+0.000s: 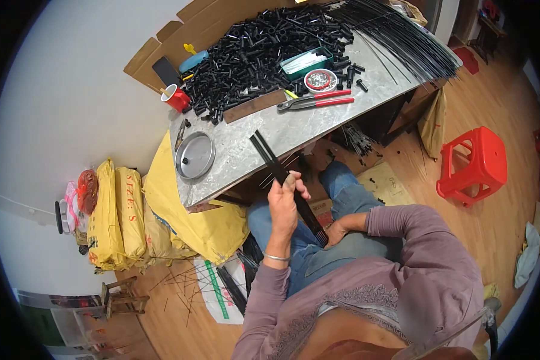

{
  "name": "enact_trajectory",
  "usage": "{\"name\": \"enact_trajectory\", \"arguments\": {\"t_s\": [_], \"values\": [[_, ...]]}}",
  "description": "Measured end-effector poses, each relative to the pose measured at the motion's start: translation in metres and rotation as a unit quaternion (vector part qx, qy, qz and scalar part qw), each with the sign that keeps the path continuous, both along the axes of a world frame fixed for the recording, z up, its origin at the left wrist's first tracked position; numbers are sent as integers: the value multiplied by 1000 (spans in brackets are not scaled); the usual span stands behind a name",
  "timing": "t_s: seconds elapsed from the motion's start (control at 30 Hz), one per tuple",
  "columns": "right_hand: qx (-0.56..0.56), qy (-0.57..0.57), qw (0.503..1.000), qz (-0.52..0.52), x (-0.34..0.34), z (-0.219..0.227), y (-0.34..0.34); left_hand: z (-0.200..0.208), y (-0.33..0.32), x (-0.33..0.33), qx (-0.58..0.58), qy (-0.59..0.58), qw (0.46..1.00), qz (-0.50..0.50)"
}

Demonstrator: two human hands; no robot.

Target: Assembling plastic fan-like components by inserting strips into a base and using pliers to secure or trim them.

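Observation:
My left hand (285, 201) is raised over my lap, its fingers wrapped round a bundle of thin black rods (306, 215). The rods slant from the table's front edge down toward my lap, and their upper ends fan slightly apart. My right hand (338, 229) is curled against the lower end of the bundle, low over my lap; its fingertips are partly hidden. Beyond the hands stands the grey table (246, 144). On it lie red-handled pliers (318, 102) and a round metal lid (195, 155) with a small black piece in it.
A heap of black tubular parts (240, 60) covers the table's back, beside a green tray of white strips (306, 63) and a tub of small metal pieces (321, 80). Long black rods (402, 39) lie at the right. Yellow sacks (129, 210) stand left, a red stool (475, 165) right.

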State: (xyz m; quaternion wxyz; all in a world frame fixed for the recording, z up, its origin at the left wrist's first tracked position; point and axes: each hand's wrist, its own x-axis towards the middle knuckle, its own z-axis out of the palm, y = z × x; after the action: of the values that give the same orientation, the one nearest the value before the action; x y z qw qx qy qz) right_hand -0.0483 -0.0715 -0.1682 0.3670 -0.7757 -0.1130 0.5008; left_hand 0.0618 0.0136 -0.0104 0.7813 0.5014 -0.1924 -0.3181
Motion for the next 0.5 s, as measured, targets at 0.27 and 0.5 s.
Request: {"name": "enact_trajectory", "arguments": {"t_s": [0.27,0.5], "values": [[151,102,983,-9,30,70,-73,-6,-14,-10,-12,22,1000,-15],[383,-334,705,-494,66,217,-174,2,-38,-26,32,-21,998,-59]]}}
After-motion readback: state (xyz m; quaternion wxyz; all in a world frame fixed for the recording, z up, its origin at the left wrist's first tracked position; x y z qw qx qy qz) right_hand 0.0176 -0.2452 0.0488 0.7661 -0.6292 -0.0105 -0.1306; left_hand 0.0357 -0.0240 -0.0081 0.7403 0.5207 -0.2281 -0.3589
